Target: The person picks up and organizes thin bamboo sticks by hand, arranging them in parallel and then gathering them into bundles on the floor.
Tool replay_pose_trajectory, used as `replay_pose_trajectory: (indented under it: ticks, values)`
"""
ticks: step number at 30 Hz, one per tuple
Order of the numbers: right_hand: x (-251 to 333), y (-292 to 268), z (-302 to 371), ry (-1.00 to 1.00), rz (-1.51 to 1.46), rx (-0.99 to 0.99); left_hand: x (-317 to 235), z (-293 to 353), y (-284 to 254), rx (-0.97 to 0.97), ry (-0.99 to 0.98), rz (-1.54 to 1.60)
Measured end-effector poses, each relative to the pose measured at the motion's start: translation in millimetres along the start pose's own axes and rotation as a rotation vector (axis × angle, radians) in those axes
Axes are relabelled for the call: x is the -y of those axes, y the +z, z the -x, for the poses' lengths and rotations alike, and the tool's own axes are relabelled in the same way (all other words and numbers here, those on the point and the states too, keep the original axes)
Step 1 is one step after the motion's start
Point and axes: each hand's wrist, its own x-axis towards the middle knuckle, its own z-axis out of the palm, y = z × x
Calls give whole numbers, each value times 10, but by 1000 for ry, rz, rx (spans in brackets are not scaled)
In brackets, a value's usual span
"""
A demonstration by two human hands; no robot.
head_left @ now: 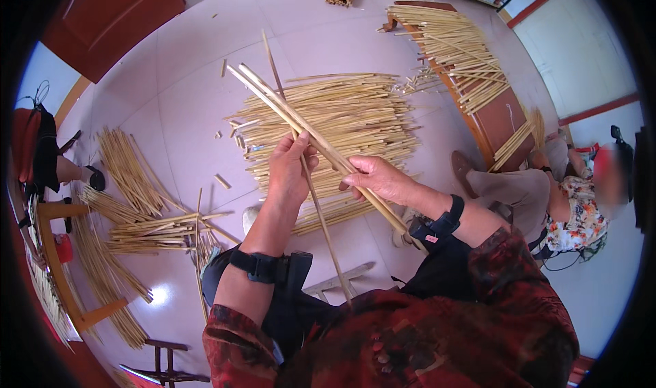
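Note:
Two or three long pale cane sticks [324, 146] slant across in front of me, from far left to near right. My left hand [290, 169] is closed around them near their upper part. Farther down, my right hand [378, 179] pinches the same sticks between thumb and fingers. A single thinner, darker cane [319, 213] crosses them and runs past my left palm toward my lap; the left fingers appear to hold it too. Beneath both hands, a wide layer of loose cane sticks [369, 108] lies on the floor.
More canes lie in heaps on the left [133, 176] beside a wooden frame [102, 314]. On the right, a low brown bench [495, 118] carries another pile. A seated person [574, 213] is at the right; another person's leg [68, 171] shows at the left. Short offcuts [222, 181] lie about.

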Motion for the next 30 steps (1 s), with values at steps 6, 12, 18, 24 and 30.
replay_pose_trajectory:
  ticks: [6, 12, 18, 24, 30]
  values:
    - [-44, -106, 156, -42, -205, 2, 49, -35, 103, 105, 50, 9]
    - [-18, -204, 150, -47, -345, 96, 92, -112, 178, 180, 20, -128]
    - [-44, -212, 173, -1, -407, 87, 160, -124, 281, 222, -8, -127]
    - [-134, -195, 185, -12, -307, 2, 232, -130, 341, 227, -9, -142]
    - [-126, -180, 226, -24, -275, 78, 222, -178, 325, 157, -68, -209]
